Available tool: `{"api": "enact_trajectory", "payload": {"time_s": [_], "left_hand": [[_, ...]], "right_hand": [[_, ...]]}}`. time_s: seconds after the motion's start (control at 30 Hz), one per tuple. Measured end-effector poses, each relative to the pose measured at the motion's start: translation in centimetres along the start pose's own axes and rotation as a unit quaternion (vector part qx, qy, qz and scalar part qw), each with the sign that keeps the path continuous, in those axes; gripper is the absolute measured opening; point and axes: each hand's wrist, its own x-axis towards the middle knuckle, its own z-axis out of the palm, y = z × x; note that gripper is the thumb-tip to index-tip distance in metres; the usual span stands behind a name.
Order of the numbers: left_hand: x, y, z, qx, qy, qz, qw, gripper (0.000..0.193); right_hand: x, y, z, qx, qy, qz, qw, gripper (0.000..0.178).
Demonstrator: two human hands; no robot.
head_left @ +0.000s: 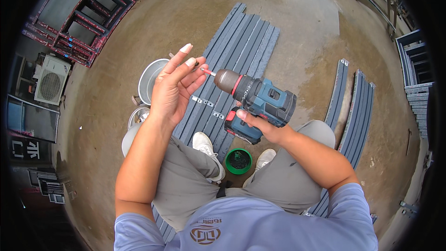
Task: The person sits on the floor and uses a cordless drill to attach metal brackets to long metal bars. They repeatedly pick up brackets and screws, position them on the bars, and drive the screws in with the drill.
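My right hand grips a blue and black cordless drill, its chuck pointing left. A red and silver driver bit sticks out of the chuck toward my left hand. That hand is raised beside the bit tip with its fingers apart. A small dark piece, which looks like a screw, shows between the fingers at the tip; whether they touch it is unclear. Below the drill, a green bowl of small dark pieces stands between my shoes. Long grey profiles lie side by side beneath my hands, some with small silver plates.
A metal basin stands left of the profiles. More grey profiles lie at my right. Dark red frames lean at the far left, near an air-conditioner unit. Dark frames and a stand are at the far right.
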Motion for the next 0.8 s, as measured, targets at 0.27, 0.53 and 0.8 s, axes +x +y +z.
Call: {"api": "enact_trajectory", "payload": {"time_s": [0.27, 0.53, 0.8], "left_hand": [[0.2, -0.5, 0.1, -0.002, -0.007, -0.015, 1.000, 0.055], [-0.2, -0.5, 0.3, -0.014, -0.006, -0.005, 1.000, 0.060], [-0.3, -0.9, 0.3, -0.027, -0.017, -0.007, 0.999, 0.061]], "right_hand": [[0.1, 0.6, 0.4, 0.000, 0.006, 0.033, 0.999, 0.029], [0.1, 0.3, 1.1, -0.004, 0.022, 0.021, 1.000, 0.029], [-0.4, 1.2, 0.7, -0.026, 0.023, -0.011, 0.999, 0.030]]}}
